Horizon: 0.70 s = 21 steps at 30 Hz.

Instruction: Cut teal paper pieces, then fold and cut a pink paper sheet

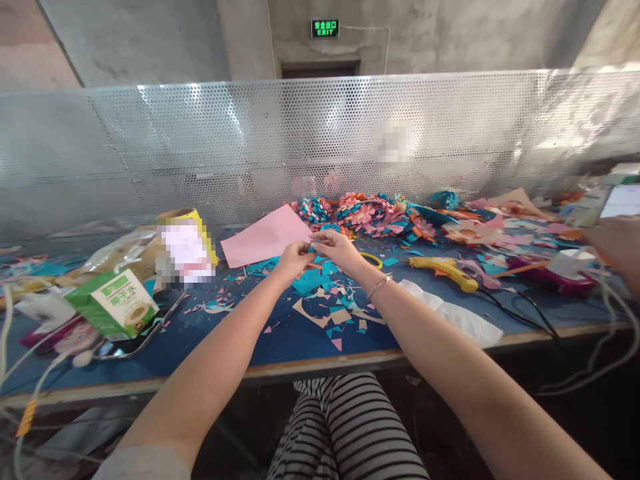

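Note:
My left hand (295, 259) and my right hand (337, 249) meet over the middle of the table, fingertips pinched close together. Between them shows a small piece of blue paper (313, 249), mostly hidden by the fingers. Just behind the hands lies a pink paper sheet (265, 237). A yellow loop (373, 260), perhaps a scissors handle, rests beside my right hand. Blue paper scraps (307, 283) and pale cut-offs (341, 317) are scattered under and in front of the hands.
Fringed paper flowers (367, 217) are heaped at the back. To the right lie a yellow glue gun (447, 272) with a black cord and white plastic film (457, 313). A green drink carton (115, 305) stands left. A perforated metal screen (250, 147) closes the back; another person's arm (617, 250) shows far right.

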Motion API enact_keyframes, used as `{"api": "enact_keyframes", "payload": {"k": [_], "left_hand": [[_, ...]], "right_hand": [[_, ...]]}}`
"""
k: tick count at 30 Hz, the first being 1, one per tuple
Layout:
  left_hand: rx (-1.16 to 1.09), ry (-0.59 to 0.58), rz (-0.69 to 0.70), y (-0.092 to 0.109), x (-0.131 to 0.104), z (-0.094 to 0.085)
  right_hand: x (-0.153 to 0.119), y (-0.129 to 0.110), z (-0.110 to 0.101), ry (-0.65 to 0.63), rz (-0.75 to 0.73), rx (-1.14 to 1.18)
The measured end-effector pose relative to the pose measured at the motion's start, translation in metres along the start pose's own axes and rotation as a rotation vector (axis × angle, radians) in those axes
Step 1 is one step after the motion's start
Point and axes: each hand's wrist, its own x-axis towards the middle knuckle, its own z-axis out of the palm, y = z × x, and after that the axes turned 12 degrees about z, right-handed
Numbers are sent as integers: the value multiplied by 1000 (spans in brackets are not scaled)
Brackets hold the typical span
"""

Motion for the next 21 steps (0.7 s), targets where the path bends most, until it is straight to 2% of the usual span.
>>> {"api": "enact_keyframes", "payload": {"k": [5, 9, 14, 21], "left_hand": [[-61, 38, -35, -1, 2, -2], [-79, 92, 7, -8, 4, -5], [-63, 76, 34, -10, 4, -6], [-77, 41, -64, -2, 2, -4]], "right_hand": [[3, 0, -3, 47, -24, -104], [5, 0, -5, 67, -17, -123], [5, 0, -7, 80, -33, -165], [3, -2, -6, 74, 55, -1]]}}
